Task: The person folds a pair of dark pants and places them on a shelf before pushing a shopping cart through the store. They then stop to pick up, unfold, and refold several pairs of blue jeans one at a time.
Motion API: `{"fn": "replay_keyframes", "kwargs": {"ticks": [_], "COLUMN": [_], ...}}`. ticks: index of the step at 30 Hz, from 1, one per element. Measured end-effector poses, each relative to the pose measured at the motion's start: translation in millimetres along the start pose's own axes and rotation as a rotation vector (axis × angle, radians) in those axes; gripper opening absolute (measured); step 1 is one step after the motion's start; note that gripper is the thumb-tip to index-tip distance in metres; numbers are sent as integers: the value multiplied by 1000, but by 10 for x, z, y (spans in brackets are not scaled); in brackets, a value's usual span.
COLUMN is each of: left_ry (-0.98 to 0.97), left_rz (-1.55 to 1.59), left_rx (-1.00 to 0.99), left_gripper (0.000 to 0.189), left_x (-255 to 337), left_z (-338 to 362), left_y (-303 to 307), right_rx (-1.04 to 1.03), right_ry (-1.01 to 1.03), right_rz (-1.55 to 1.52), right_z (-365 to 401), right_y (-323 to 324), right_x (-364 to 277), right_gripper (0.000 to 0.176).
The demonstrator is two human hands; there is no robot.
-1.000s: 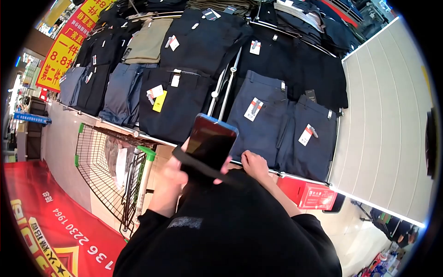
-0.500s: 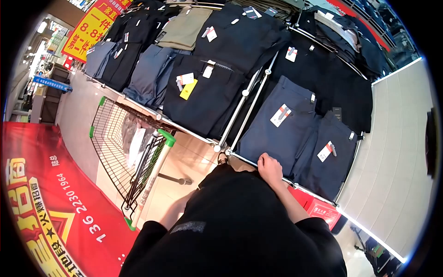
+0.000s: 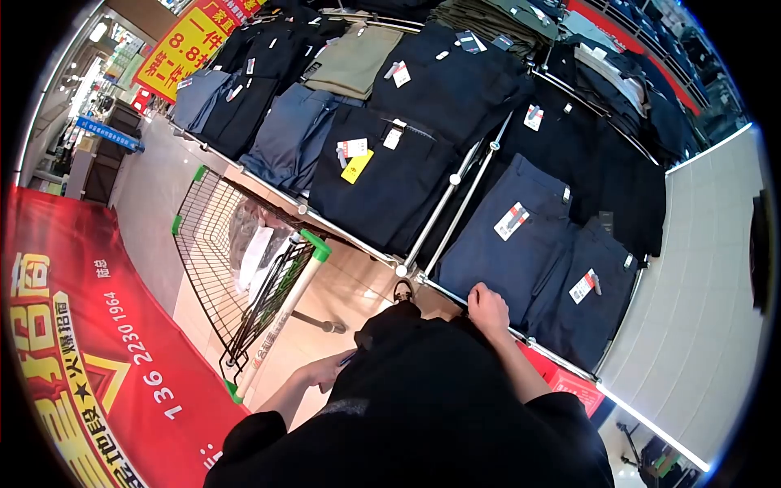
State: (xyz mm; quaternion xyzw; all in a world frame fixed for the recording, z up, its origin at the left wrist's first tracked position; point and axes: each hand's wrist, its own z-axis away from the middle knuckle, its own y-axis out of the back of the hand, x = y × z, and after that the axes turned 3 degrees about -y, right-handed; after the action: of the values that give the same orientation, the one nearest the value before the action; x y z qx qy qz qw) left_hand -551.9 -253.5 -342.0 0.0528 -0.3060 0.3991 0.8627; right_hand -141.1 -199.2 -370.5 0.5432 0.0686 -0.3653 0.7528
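Note:
My right hand (image 3: 488,309) is at the front edge of the display table, its fingers curled in loosely, beside the navy trousers (image 3: 504,236); nothing shows in it. Close to my dark clothing, my left hand (image 3: 325,372) is partly hidden by it. Its fingers are bent round a small dark edge that I cannot make out. Left of me stands a shopping cart (image 3: 281,325) with green corners, and a clear plastic bag (image 3: 254,244) lies in its basket. White price tags lie on the folded trousers; a yellow tag (image 3: 358,166) marks a black pair (image 3: 378,203).
Metal rails (image 3: 455,187) divide and edge the trouser displays. A red banner (image 3: 106,325) covers the left side. On the right rises a pale panel (image 3: 691,285) with lit edges. A red box (image 3: 573,386) sits below the table edge. Tiled floor (image 3: 146,220) runs behind the cart.
My left hand has come further into sight from beside my clothing. The view has shifted slightly, so the displays and cart sit lower and more to the right. My right hand stays at the table edge.

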Motion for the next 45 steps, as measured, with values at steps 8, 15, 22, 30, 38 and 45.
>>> {"fn": "replay_keyframes", "kwargs": {"ticks": [8, 15, 22, 30, 38, 45], "left_ry": [-246, -282, -11, 159, -69, -345], "left_rz": [-781, -408, -448, -673, -724, -900], "left_rx": [-29, -113, 38, 111, 183, 430], "left_gripper": [41, 44, 59, 66, 44, 52], "left_x": [317, 796, -64, 394, 22, 333], "left_z": [-922, -446, -1146, -819, -830, -78], "left_y": [225, 323, 693, 749, 680, 393], "right_rx": [36, 110, 153, 168, 140, 206], "right_ry": [-33, -69, -102, -136, -2, 148], "right_rz": [29, 69, 167, 220, 302, 382], "right_z": [24, 63, 113, 161, 232, 285], "right_y": [-43, -118, -176, -300, -401, -368], "right_x": [2, 37, -61, 4, -95, -86], "right_gripper": [25, 28, 31, 29, 27, 28]}}
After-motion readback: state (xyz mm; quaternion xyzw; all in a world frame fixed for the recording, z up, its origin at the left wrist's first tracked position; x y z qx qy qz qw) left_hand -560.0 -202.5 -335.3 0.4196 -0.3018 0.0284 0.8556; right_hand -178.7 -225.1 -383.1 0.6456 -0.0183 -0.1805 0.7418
